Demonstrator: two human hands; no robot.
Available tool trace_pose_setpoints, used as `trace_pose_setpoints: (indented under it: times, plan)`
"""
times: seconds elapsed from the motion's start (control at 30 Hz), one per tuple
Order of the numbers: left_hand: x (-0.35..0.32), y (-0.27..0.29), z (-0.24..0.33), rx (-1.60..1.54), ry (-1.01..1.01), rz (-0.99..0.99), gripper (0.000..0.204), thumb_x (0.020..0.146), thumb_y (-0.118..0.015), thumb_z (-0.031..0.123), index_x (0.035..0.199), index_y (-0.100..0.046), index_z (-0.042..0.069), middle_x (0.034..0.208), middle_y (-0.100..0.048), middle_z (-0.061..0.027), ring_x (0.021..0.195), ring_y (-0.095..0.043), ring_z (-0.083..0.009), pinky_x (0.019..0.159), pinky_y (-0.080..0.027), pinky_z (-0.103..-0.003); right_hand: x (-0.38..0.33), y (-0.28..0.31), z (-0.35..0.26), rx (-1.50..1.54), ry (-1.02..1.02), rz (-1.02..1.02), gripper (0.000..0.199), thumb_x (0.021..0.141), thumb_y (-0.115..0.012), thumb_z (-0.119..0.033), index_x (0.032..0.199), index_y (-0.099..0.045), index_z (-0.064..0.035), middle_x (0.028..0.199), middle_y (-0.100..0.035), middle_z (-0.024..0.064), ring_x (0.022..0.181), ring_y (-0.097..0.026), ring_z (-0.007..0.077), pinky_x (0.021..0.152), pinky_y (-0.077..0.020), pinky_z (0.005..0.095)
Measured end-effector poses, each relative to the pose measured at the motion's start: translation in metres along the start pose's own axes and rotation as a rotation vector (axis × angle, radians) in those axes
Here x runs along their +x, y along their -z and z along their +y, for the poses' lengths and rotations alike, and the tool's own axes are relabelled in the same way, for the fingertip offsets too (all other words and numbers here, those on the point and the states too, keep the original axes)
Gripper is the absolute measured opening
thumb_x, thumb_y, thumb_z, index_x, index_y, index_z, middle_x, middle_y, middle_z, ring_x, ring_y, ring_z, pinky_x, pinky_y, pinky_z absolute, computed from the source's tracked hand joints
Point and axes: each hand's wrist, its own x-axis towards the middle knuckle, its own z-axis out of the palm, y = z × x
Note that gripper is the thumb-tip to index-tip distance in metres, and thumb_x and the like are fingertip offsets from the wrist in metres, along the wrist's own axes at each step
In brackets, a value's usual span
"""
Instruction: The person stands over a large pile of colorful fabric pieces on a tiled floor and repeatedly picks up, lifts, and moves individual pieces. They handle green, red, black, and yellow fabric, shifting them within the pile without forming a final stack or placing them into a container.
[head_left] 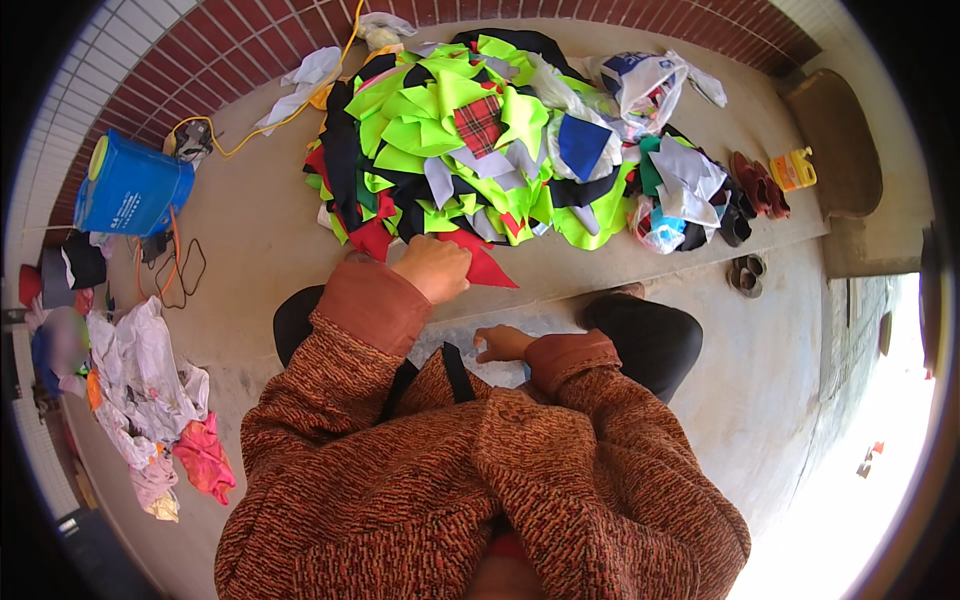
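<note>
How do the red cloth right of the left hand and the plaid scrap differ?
The red cloth is plain; the plaid scrap, checked. The red cloth tapers to a point; the plaid scrap is roughly square. The red cloth lies by the left hand; the plaid scrap lies farther away, amid green pieces. Both show red.

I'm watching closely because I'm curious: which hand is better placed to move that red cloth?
Probably the left hand: it's at the red cloth. The right hand is farther back.
</note>
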Motion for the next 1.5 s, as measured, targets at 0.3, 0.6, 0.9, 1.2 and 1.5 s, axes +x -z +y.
trace_pose_setpoints:
  times: [0.3, 0.6, 0.9, 1.2, 1.5]
  plan:
    - [0.0, -0.006, 0.009, 0.071, -0.015, 0.324, 0.016, 0.079, -0.054, 0.018, 0.086, -0.063, 0.007, 0.079, -0.064, -0.0064, 0.073, -0.063, -0.0217, 0.066, -0.04, -0.041, 0.089, 0.164, -0.014, -0.285, -0.062, 0.819, 0.071, 0.062, -0.078, -0.016, 0.123, -0.042, -0.0079, 0.127, -0.041, 0.0173, 0.118, -0.039, 0.0379, 0.092, -0.0392, 0.0462]
    - [-0.025, 0.024, 0.009, 0.06, 0.069, 0.425, 0.02, 0.076, -0.054, 0.015, 0.092, -0.059, 0.004, 0.081, -0.058, -0.0075, 0.079, -0.058, -0.0217, 0.073, -0.038, -0.038, 0.222, 0.221, -0.126, -0.91, 0.016, 0.683, 0.119, 0.05, -0.084, -0.046, 0.145, -0.015, -0.0296, 0.15, -0.007, 0.0168, 0.133, -0.009, 0.0518, 0.093, -0.0231, 0.0737]
    - [-0.049, 0.041, 0.0, -0.028, 0.102, 0.41, 0.037, 0.077, -0.055, 0.019, 0.109, -0.056, -0.001, 0.1, -0.058, -0.017, 0.091, -0.057, -0.0292, 0.09, -0.037, -0.046, 0.27, 0.249, -0.035, -0.936, -0.102, 0.796, 0.064, 0.069, -0.066, -0.005, 0.125, -0.044, -0.0258, 0.136, -0.033, 0.0194, 0.088, -0.059, 0.0398, 0.071, -0.05, 0.0496]
    - [-0.05, 0.041, 0.003, -0.006, 0.106, 0.377, 0.04, 0.078, -0.054, 0.019, 0.114, -0.055, 0.001, 0.102, -0.058, -0.0155, 0.096, -0.056, -0.029, 0.091, -0.036, -0.046, 0.188, 0.335, 0.013, -0.63, -0.085, 1.218, 0.049, 0.066, -0.065, -0.003, 0.108, -0.055, -0.0259, 0.099, -0.058, 0.0064, 0.083, -0.061, 0.0352, 0.066, -0.0482, 0.046]
    - [-0.046, 0.038, 0.012, -0.029, 0.095, 0.389, 0.038, 0.079, -0.054, 0.019, 0.112, -0.056, 0.001, 0.1, -0.059, -0.0156, 0.093, -0.057, -0.0284, 0.09, -0.037, -0.046, 0.088, 0.416, 0.049, -0.583, -0.198, 1.148, 0.074, 0.06, -0.078, -0.012, 0.126, -0.045, -0.0187, 0.108, -0.054, 0.016, 0.098, -0.054, 0.0389, 0.079, -0.046, 0.0457]
